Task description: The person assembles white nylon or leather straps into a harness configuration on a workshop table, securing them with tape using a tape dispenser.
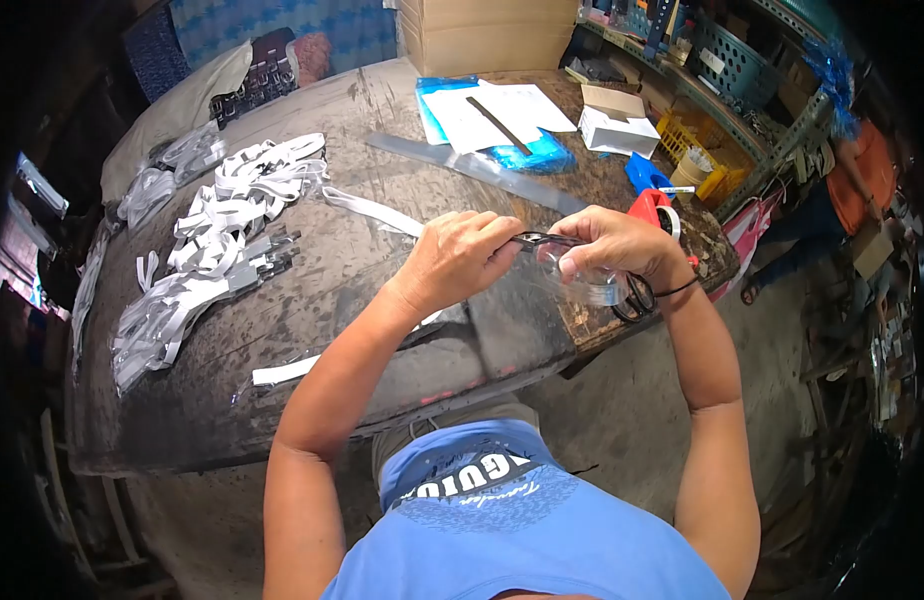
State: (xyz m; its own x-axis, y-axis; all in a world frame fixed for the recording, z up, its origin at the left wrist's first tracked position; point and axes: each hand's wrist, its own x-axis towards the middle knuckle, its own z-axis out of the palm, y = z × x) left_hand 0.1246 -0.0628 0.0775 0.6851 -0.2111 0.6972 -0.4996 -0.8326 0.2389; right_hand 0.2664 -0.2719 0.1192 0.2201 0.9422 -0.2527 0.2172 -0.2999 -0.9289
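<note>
My left hand [460,252] is closed around a white strap [374,210], which trails back to the left across the table. A dark, narrow end piece [534,238] sticks out of its fingers toward my right hand [622,245]. Thumb and fingers of the right hand pinch the far end of that dark piece. Just under the right hand is a clear ring like a roll of tape [594,292], partly covered by the fingers. Black scissor handles [637,300] show beside the right wrist. Another white strap [287,371] lies near my left forearm.
A pile of white straps [232,215] and plastic-wrapped bundles [172,325] cover the table's left side. Behind my hands lie a clear flat strip [462,168], papers [482,115] and a white box [618,125]. A red tape dispenser [646,206] stands right. Another person [852,190] is beyond the table.
</note>
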